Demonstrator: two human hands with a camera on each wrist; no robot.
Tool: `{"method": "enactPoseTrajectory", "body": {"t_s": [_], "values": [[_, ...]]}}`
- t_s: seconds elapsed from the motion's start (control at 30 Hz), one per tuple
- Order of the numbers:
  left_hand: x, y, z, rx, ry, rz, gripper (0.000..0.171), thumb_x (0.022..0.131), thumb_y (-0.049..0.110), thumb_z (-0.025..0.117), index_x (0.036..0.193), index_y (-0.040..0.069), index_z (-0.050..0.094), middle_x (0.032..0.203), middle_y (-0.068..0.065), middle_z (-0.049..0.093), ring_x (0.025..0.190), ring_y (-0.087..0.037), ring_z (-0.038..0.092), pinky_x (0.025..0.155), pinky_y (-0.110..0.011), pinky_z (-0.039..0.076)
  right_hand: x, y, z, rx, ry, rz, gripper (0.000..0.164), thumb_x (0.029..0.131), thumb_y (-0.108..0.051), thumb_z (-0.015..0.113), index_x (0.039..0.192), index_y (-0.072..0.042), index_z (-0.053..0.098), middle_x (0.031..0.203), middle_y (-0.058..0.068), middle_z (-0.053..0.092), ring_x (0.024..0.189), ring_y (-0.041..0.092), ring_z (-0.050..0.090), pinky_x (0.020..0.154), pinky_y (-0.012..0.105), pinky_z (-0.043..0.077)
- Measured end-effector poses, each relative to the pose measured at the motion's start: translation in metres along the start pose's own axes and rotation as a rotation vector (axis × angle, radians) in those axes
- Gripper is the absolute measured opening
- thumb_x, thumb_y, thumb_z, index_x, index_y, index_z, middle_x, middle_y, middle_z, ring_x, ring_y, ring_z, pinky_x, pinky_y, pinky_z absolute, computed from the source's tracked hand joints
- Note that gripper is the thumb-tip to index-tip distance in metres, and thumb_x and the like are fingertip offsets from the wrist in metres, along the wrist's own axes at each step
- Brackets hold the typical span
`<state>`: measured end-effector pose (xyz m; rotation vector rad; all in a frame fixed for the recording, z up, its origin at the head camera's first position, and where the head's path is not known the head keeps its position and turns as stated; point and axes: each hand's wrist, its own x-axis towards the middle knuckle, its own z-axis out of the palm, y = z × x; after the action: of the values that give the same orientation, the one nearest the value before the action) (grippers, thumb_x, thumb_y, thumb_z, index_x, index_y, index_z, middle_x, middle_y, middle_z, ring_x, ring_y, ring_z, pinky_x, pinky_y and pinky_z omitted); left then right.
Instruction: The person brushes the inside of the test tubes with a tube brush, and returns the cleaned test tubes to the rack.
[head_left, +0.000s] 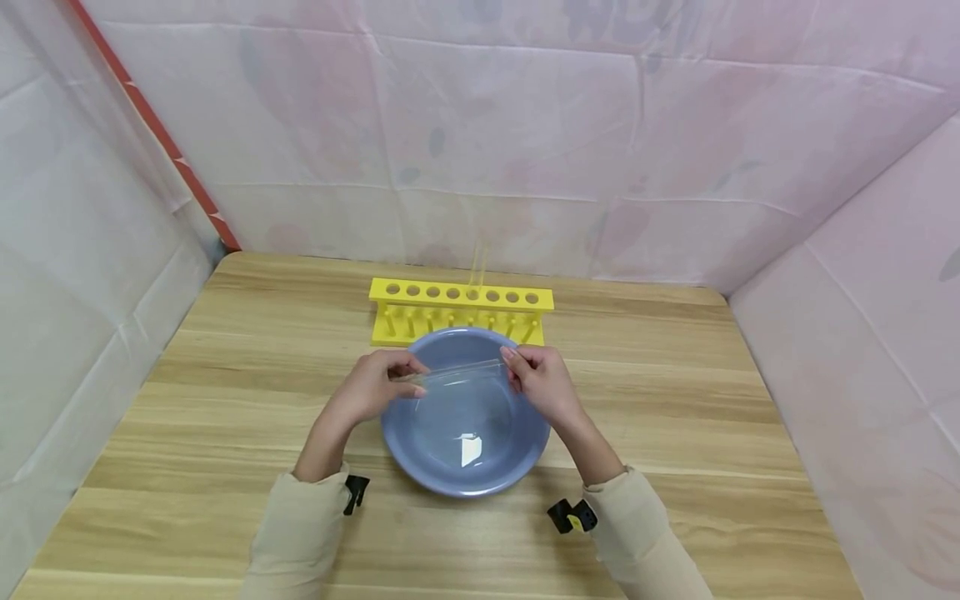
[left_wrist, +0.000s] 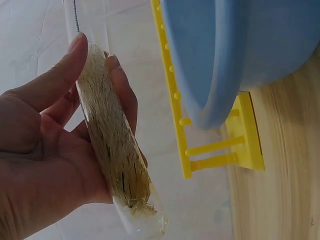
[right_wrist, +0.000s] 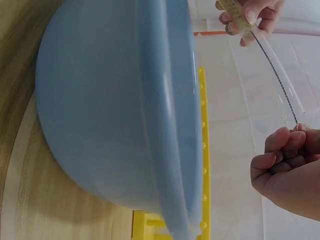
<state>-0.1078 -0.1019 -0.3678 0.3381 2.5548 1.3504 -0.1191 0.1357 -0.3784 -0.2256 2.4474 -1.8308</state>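
My left hand grips a clear glass test tube around its closed end, over the blue basin. Inside the tube sits the bristle head of a test tube brush, pushed down close to the bottom in the left wrist view. The brush's twisted wire stem runs along the tube and out at its mouth. There my right hand pinches the stem between thumb and fingers. Both hands hold the tube nearly level, above the basin's far half. Water with a bright reflection lies in the basin.
Behind the basin stands a yellow test tube rack with a row of holes and pegs. Another clear test tube stands upright in it. The wooden table is bordered by pale fabric walls at the back and sides.
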Motion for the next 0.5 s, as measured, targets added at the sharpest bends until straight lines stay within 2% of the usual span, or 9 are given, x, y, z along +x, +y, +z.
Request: {"method": "enactPoseTrajectory", "body": {"t_s": [0.1,0.3,0.43,0.5], "values": [[-0.0004,0.0,-0.0007,0.013,0.002,0.003,0.016,0.077,0.005,0.071,0.092,0.002,0.068,0.082,-0.004,0.061,0.076,-0.019,0.053,0.068,-0.031,0.045,0.0,-0.0021,-0.0005,0.025,-0.01,0.048,0.039,0.092,-0.008,0.054,0.055,0.004,0.046,0.048,0.003,0.038,0.044,0.013,0.036,0.044,0.023,0.032],[-0.0003,0.003,0.0029,0.073,0.048,-0.003,0.015,0.075,0.004,0.072,0.09,0.004,0.068,0.09,-0.007,0.065,0.085,-0.021,0.059,0.075,-0.035,0.048,0.0008,-0.0063,-0.0031,0.169,-0.033,0.243,0.044,0.093,-0.009,0.051,0.051,-0.002,0.041,0.047,0.0,0.033,0.042,0.011,0.028,0.044,0.022,0.026],[-0.0008,0.0061,0.005,0.118,0.085,0.006,0.016,0.075,0.005,0.073,0.09,0.005,0.068,0.092,-0.007,0.066,0.088,-0.022,0.06,0.076,-0.037,0.048,0.001,-0.0072,-0.0058,0.319,-0.068,0.302,0.046,0.094,-0.004,0.047,0.049,-0.003,0.039,0.047,-0.001,0.029,0.041,0.009,0.023,0.044,0.021,0.023],[-0.0012,0.0071,0.0053,0.125,0.089,0.01,0.016,0.075,0.005,0.073,0.091,0.006,0.069,0.092,-0.007,0.067,0.087,-0.022,0.061,0.075,-0.037,0.048,0.0012,-0.007,-0.0071,0.355,-0.071,0.316,0.046,0.093,-0.003,0.047,0.048,-0.003,0.039,0.047,-0.002,0.029,0.041,0.008,0.022,0.044,0.021,0.023]]}}
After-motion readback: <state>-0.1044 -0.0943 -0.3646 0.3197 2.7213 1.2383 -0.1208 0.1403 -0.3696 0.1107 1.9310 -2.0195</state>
